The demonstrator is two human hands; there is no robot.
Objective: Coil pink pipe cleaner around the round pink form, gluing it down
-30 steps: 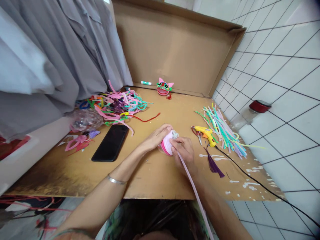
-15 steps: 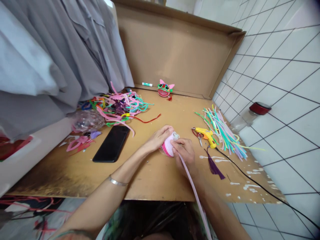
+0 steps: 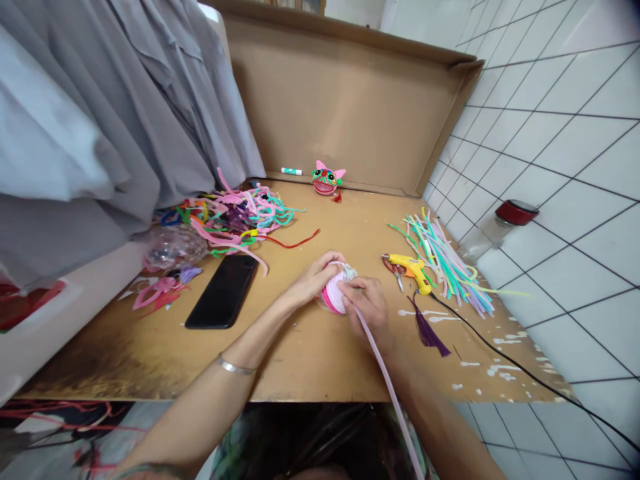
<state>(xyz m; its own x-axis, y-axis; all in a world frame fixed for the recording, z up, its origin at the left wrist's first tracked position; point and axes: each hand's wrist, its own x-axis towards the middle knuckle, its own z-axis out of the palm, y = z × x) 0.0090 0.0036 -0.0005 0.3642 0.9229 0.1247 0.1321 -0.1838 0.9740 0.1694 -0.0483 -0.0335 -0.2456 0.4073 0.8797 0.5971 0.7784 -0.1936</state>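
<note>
A small rounded piece (image 3: 332, 293), wrapped in pale pink strands with a bright pink band, is held just above the table. My left hand (image 3: 320, 275) grips it from the left and top, fingers closed on it. On its right side, my right hand (image 3: 369, 305) is closed, pinching a pale pink strip (image 3: 385, 373) against the wrapped surface. The strip trails down past my right forearm to the bottom of the view. Part of the piece's far side looks clear or silvery.
Yellow glue gun (image 3: 411, 268), scissors (image 3: 398, 273) and purple tassel (image 3: 430, 331) lie right, near pipe cleaners (image 3: 450, 260). A phone (image 3: 223, 292) and tangled pipe cleaners (image 3: 245, 213) lie left. A pink-eared figure (image 3: 326, 180) sits by the cardboard (image 3: 340, 107).
The view has shifted slightly. Both hands keep their grip on the wrapped piece and the strip, with hardly any visible movement.
</note>
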